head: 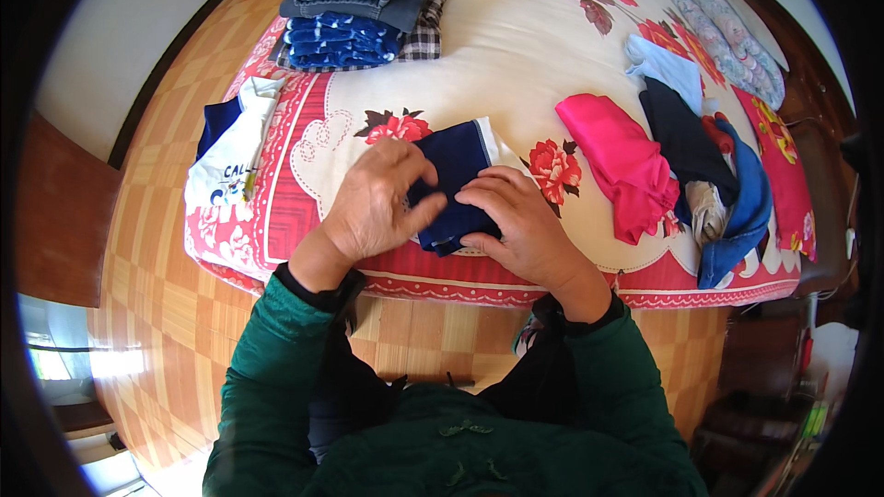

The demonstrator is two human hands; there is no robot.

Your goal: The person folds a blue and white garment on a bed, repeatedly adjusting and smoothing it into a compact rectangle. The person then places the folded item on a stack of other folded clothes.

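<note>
A folded navy-blue garment (452, 152) with a white edge lies on the floral bedspread right in front of me. My left hand (380, 200) is over its left side, thumb and forefinger apart with nothing seen between them. The left fingertips partly cover the cloth, and whether they touch it is hard to tell. On the garment's right side rests my right hand (518, 224), its fingers curved and the thumb spread away from them. Part of the garment is hidden under both hands.
Folded clothes (352, 7) are stacked at the far left of the bed (497, 76). A white and navy printed garment (231, 145) lies over the left edge. At right are a bright pink garment (615, 159), a dark garment (680, 138), denim (742, 207) and a floral pillow (732, 41).
</note>
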